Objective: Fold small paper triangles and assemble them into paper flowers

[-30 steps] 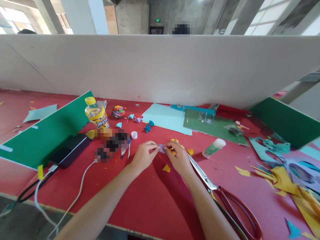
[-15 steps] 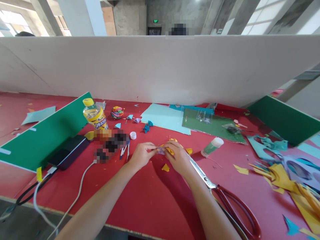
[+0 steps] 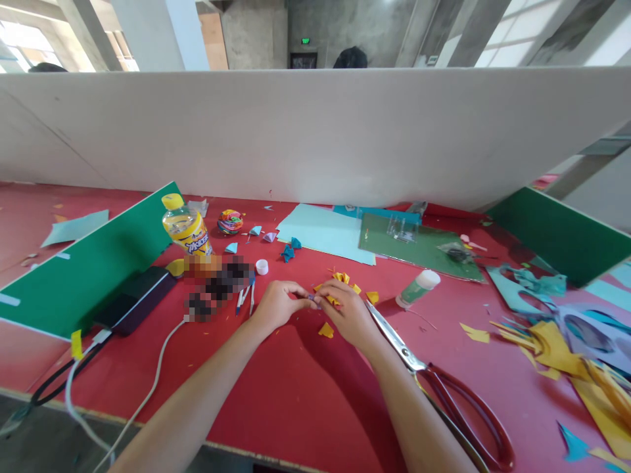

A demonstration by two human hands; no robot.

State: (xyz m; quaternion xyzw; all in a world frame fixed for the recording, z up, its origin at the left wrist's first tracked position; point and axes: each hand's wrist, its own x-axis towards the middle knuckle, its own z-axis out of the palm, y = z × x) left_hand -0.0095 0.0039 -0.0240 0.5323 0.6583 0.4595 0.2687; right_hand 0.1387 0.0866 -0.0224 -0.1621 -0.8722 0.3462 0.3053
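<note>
My left hand [image 3: 277,304] and my right hand [image 3: 348,310] meet at the middle of the red table [image 3: 296,394]. Both pinch a small purple paper piece [image 3: 313,299] between their fingertips, held just above the tabletop. Yellow paper scraps [image 3: 340,282] lie right behind the fingers, and one more yellow scrap [image 3: 326,330] lies under my right hand. Large red-handled scissors [image 3: 444,387] lie along my right forearm, blades pointing toward my hands.
A glue stick [image 3: 418,289] lies right of the hands. A yellow bottle [image 3: 187,226], a rubber-band ball [image 3: 230,221], a white cap [image 3: 262,267], pens and small folded paper shapes sit left and behind. Coloured sheets [image 3: 325,231], cut paper offcuts [image 3: 557,335], green dividers [image 3: 79,276] and a phone with cable [image 3: 133,299] surround.
Both hands have dropped slightly toward me and closed tighter on the purple piece, so less of it shows. The yellow scraps behind the fingers are now more exposed.
</note>
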